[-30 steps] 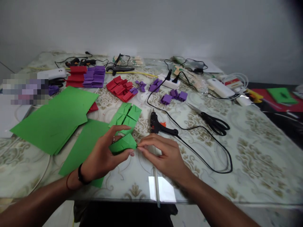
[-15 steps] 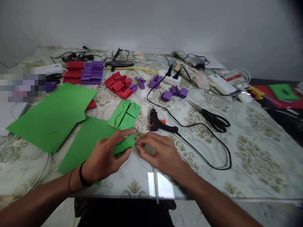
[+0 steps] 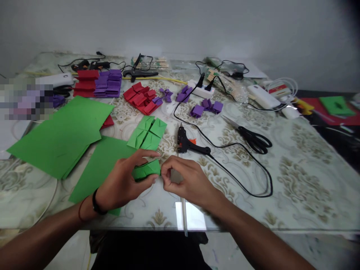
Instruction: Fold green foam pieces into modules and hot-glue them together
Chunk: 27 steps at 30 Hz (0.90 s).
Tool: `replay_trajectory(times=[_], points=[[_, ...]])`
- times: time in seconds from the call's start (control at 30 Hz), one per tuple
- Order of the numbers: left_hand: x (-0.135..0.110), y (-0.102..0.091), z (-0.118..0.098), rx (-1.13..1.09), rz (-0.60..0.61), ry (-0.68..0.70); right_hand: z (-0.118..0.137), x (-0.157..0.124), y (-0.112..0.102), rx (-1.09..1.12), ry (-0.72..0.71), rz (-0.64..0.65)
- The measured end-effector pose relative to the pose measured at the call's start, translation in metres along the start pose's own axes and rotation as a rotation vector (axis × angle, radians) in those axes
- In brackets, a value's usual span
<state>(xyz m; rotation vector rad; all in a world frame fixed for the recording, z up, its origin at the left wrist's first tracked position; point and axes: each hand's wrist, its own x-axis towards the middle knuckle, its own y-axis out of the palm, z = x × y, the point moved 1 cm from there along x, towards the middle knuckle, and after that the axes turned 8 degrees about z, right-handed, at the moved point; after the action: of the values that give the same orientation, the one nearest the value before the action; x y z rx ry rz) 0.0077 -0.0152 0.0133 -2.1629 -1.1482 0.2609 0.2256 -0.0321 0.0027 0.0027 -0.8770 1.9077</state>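
A small folded green paper piece (image 3: pixel 146 169) is held between the thumb and fingers of my left hand (image 3: pixel 125 179), low over the table. Right beside its right-hand edge, my right hand (image 3: pixel 187 179) has thumb and index finger pinched together; whether paper is caught between those fingertips is hidden. Just beyond my hands lies a flat green folded paper (image 3: pixel 148 132) with creased flaps and a slit along its middle. A green sheet (image 3: pixel 98 168) is partly under my left hand and wrist.
A black glue gun (image 3: pixel 194 145) and its looped cord lie beyond my right hand, near black-handled scissors (image 3: pixel 254 139). More green sheets (image 3: pixel 60 137) are stacked at left. Behind are red folded papers (image 3: pixel 142 98), purple ones (image 3: pixel 197 110) and a white power strip (image 3: pixel 201 90).
My right fingertips have shifted slightly at the paper's edge. My left hand keeps its hold on the green piece. The whole view has shifted a little upward.
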Motion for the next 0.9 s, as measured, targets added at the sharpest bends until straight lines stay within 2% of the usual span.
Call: replay_trajectory(times=[0.4, 0.67, 0.77, 0.9], points=[[0.007, -0.008, -0.004, -0.390, 0.072, -0.054, 0.005, 0.002, -0.003, 0.421, 0.191, 0.052], [0.009, -0.014, -0.008, -0.472, 0.080, -0.132, -0.001, -0.002, -0.001, 0.637, 0.232, 0.078], [0.010, -0.019, -0.008, -0.514, 0.071, -0.202, -0.005, -0.005, -0.006, 0.721, 0.248, 0.033], [0.010, -0.020, -0.010, -0.506, 0.080, -0.191, -0.008, -0.007, -0.011, 0.738, 0.255, -0.038]])
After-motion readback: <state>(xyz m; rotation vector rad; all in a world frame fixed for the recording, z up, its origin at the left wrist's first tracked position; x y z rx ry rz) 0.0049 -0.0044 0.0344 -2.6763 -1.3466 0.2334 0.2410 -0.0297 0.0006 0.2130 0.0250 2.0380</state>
